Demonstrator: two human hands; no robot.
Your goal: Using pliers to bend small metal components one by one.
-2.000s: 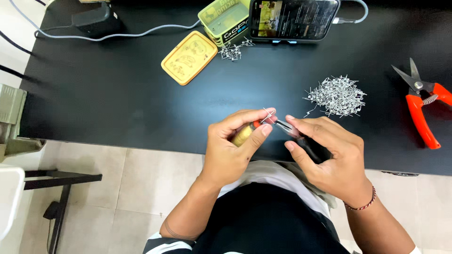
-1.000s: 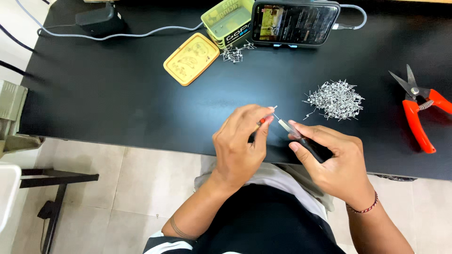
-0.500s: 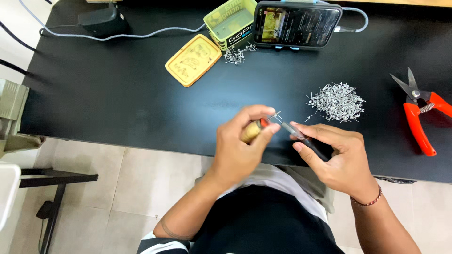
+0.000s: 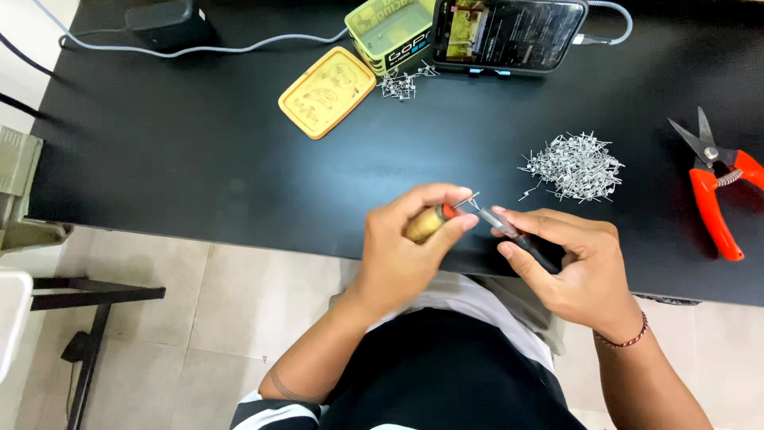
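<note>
Your left hand (image 4: pixel 410 239) curls tight around a small wooden-handled tool (image 4: pixel 430 221), thumb on top. Your right hand (image 4: pixel 569 259) pinches thin pliers (image 4: pixel 509 231), tips meeting the tool's point. Both hover just over the black surface's (image 4: pixel 199 159) near edge, close to a pin pile (image 4: pixel 574 166).

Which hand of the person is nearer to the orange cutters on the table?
The right hand. It works just left of the orange cutters, with bare black table between them. The left hand is farther away, beyond the right hand, gripping a yellow-handled tool.
</note>
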